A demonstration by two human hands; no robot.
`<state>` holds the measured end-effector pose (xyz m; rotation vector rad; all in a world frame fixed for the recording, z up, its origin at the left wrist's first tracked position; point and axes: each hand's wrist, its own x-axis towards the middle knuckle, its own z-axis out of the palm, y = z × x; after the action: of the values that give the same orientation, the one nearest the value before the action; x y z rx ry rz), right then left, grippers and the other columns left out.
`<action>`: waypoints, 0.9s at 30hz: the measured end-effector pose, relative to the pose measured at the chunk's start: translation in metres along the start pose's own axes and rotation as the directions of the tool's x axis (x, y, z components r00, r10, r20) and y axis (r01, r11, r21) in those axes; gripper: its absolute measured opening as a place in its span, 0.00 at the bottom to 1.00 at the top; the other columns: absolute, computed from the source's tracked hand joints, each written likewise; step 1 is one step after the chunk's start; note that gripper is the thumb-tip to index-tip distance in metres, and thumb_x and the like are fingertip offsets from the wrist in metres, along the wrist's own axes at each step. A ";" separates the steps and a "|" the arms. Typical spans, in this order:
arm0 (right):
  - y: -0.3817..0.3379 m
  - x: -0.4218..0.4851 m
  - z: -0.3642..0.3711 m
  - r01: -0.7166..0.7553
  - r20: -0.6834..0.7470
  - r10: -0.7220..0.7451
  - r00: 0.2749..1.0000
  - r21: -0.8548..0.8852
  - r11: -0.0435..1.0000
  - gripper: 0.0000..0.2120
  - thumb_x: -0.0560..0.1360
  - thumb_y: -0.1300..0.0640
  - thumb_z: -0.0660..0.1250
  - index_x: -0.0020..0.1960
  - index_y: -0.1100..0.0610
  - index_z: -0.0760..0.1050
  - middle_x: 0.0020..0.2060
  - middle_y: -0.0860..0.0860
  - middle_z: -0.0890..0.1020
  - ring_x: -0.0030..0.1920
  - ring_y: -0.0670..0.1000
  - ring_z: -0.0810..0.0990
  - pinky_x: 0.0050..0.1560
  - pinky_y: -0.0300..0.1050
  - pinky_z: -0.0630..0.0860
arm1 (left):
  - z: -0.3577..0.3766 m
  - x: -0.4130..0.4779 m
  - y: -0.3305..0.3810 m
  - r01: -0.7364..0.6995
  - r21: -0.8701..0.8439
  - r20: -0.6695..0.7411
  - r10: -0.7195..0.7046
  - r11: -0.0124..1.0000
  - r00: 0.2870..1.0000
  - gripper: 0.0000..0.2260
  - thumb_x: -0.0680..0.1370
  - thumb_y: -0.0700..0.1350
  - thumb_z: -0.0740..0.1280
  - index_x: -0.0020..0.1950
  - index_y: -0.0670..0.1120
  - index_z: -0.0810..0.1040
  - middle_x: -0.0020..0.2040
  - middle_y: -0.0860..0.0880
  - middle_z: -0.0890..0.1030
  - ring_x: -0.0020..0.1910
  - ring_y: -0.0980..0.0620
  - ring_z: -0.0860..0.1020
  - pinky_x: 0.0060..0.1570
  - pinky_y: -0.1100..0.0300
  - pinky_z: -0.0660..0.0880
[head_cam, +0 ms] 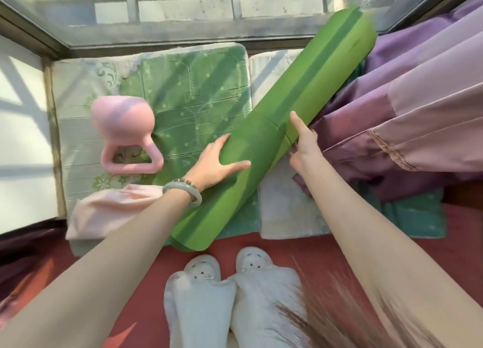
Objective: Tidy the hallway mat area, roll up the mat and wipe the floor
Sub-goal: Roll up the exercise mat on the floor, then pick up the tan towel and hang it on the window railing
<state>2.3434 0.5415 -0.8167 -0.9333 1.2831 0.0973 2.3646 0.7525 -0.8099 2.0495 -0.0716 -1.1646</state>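
Note:
A rolled green mat lies slantwise across the cushions, from the near middle up to the far right by the window. My left hand grips its near half, thumb over the top and fingers round its left side. My right hand presses on the roll's right side with the forefinger stretched out straight along it; the other fingers are partly hidden. A pink cloth lies bunched on the near left of the cushion.
A pink kettlebell lies on the green patterned cushion. A white cushion sits beside it. Purple and pink curtains hang at right. Window frame runs along the far side. My slippered feet stand on red floor.

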 end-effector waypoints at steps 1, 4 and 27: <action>0.005 -0.007 -0.003 -0.022 -0.007 0.022 1.000 -0.003 1.000 0.54 0.59 0.41 0.77 0.75 0.53 0.52 0.71 0.50 0.65 0.70 0.53 0.65 0.69 0.56 0.63 | 0.001 -0.006 0.000 -0.005 0.042 -0.014 0.006 0.999 1.000 0.51 0.60 0.72 0.70 0.76 0.55 0.53 0.75 0.48 0.58 0.74 0.49 0.58 0.73 0.50 0.56; 0.019 -0.014 -0.017 -0.081 -0.024 0.081 0.996 0.001 0.997 0.47 0.67 0.45 0.74 0.76 0.52 0.49 0.74 0.52 0.59 0.73 0.53 0.59 0.67 0.55 0.61 | 0.004 -0.023 0.002 -0.003 0.109 -0.100 0.014 0.994 0.995 0.52 0.60 0.71 0.69 0.77 0.56 0.50 0.77 0.49 0.55 0.75 0.48 0.55 0.73 0.44 0.55; -0.316 -0.548 -0.031 0.747 0.768 -0.257 0.586 -0.390 0.538 0.42 0.60 0.56 0.75 0.70 0.44 0.60 0.65 0.48 0.71 0.64 0.44 0.71 0.57 0.36 0.70 | -0.186 -0.442 0.358 -0.492 -0.173 -0.352 0.413 0.853 0.840 0.45 0.59 0.58 0.77 0.72 0.61 0.59 0.65 0.53 0.73 0.66 0.63 0.69 0.68 0.58 0.65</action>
<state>2.3097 0.5486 -0.1846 -1.7505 0.2023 0.3913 2.3563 0.7831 -0.2120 1.8172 -0.2353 -0.5239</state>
